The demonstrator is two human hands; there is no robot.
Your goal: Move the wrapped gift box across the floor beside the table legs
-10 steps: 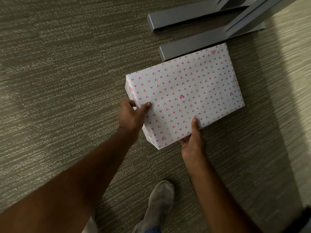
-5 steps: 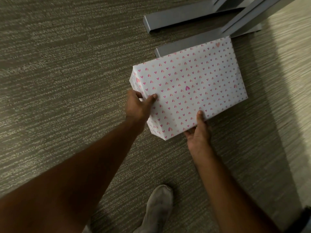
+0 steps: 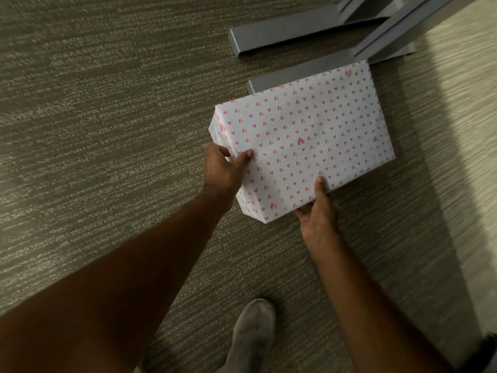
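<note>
The wrapped gift box (image 3: 309, 135) is white with small pink hearts and sits at the middle right of the head view, over the carpet. My left hand (image 3: 223, 170) grips its near left side, thumb on top. At the near long edge my right hand (image 3: 318, 214) holds it, thumb on top and fingers underneath. The box's far edge lies against the nearer grey metal table foot (image 3: 298, 72), covering part of it.
A second grey table foot (image 3: 295, 29) lies farther back, with the upright legs (image 3: 398, 30) rising at the top right. Grey striped carpet (image 3: 107, 130) covers the floor. My grey shoe (image 3: 251, 335) stands at the bottom centre. A brighter carpet strip (image 3: 468, 130) runs along the right.
The box, held in both hands, has moved away from me toward the table feet and now covers more of the nearer foot. Both grips are unchanged.
</note>
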